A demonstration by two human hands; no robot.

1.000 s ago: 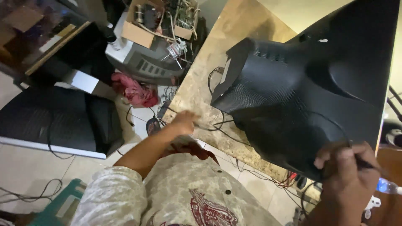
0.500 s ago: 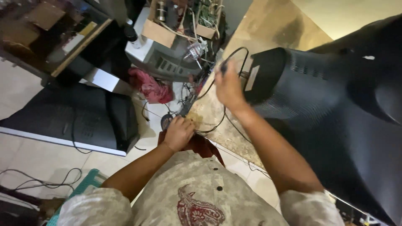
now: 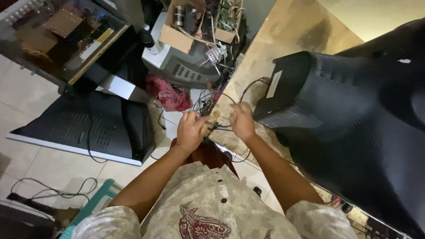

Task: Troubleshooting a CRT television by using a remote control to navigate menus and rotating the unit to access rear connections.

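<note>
Pale floor tiles lie below a stone counter (image 3: 283,40) edge. Nearest, the left hand (image 3: 191,131) and right hand (image 3: 242,120) meet over thin black wires (image 3: 221,126) at that edge, fingers curled and pinching them. Just beyond sits a black television back (image 3: 354,115); farther, a cardboard box (image 3: 177,37) of parts.

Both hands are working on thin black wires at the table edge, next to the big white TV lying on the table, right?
Not quite: the TV is black, not white, as the head view shows. The rest holds: the left hand and right hand meet over thin black wires at the edge of the table, beside that set.
</note>
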